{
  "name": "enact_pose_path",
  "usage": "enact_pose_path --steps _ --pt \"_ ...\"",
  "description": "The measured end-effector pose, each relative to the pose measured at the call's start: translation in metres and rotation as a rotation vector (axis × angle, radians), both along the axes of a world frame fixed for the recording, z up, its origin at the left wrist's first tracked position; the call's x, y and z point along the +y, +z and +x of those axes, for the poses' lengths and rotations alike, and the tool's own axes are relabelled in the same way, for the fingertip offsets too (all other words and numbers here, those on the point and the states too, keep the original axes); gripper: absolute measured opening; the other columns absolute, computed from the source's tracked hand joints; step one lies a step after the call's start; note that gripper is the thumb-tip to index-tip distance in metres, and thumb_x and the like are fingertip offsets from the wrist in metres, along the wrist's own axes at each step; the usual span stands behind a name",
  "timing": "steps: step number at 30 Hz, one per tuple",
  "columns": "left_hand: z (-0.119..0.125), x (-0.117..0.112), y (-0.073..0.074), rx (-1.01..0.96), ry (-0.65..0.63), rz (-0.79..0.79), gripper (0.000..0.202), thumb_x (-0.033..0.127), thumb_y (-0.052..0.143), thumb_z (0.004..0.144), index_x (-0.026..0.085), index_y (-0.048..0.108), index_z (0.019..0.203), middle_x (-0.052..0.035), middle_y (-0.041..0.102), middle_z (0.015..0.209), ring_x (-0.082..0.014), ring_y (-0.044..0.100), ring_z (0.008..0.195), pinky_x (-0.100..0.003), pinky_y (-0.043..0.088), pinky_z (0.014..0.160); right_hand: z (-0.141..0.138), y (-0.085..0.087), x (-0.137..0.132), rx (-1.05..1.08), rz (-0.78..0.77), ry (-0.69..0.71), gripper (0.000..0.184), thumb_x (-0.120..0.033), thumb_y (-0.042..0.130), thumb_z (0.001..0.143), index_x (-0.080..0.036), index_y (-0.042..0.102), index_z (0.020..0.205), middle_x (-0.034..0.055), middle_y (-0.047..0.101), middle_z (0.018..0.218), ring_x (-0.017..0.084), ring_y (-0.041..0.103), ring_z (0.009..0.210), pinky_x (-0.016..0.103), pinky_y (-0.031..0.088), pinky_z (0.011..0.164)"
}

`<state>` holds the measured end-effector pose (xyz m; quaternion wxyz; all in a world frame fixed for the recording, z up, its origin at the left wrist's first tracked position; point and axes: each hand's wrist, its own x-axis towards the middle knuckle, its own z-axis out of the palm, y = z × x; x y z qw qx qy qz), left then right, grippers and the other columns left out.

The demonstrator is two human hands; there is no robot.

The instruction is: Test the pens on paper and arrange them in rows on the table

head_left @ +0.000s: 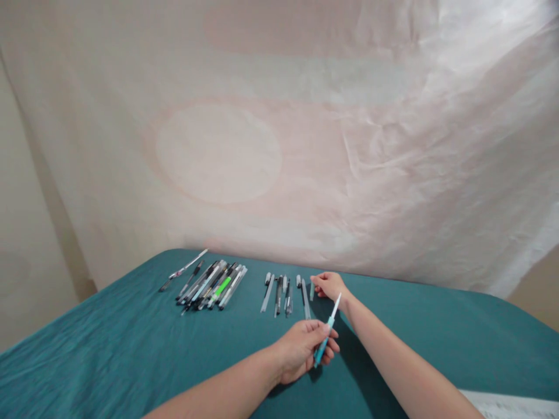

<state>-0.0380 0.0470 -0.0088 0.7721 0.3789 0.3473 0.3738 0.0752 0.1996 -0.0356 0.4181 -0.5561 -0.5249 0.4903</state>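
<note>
My left hand (304, 348) is closed around a teal pen (324, 344), whose slim white end points up and away to the right. Farther off, my right hand (331, 286) pinches a small pale pen cap (312, 290) at the tablecloth, at the right end of a row of pens. Nearest to that cap lies a clear pen (305, 298) with a loose whitish cap (299, 281) by its far end. Left of it in the row are a dark pen (278, 297), a shorter dark pen (289, 298) and another clear pen (268, 294), with caps beside them.
A pile of several pens (205, 288), with a bright green one (219, 290) on top, lies to the left. Beyond it rests a long thin pen (187, 265). A green cloth (131, 349) covers the table; a pale curtain (305, 145) hangs behind. White paper (515, 404) shows at lower right.
</note>
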Motion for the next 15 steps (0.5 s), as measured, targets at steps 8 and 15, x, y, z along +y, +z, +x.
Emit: enact_pose_path --steps 8,15 --pt "0.000 0.000 0.000 -0.004 0.002 0.006 0.029 0.038 0.058 0.070 0.011 0.054 0.080 -0.0023 0.057 0.064 -0.0061 0.049 0.050 -0.020 0.035 0.052 -0.014 -0.007 0.029 -0.252 -0.016 0.025 0.013 -0.020 0.064 0.063 -0.013 0.055 0.057 -0.0034 0.051 0.036 0.006 0.046 0.029 0.016 0.037 0.033" --pt "-0.001 0.001 -0.001 -0.021 0.015 -0.011 0.028 0.037 0.057 0.071 0.011 0.054 0.080 -0.0025 0.057 0.065 -0.0063 0.049 0.051 -0.020 0.035 0.053 -0.013 -0.011 0.036 -0.332 0.030 0.034 0.016 -0.023 0.065 0.062 -0.013 0.055 0.054 -0.0037 0.050 0.035 0.007 0.045 0.027 0.015 0.032 0.032"
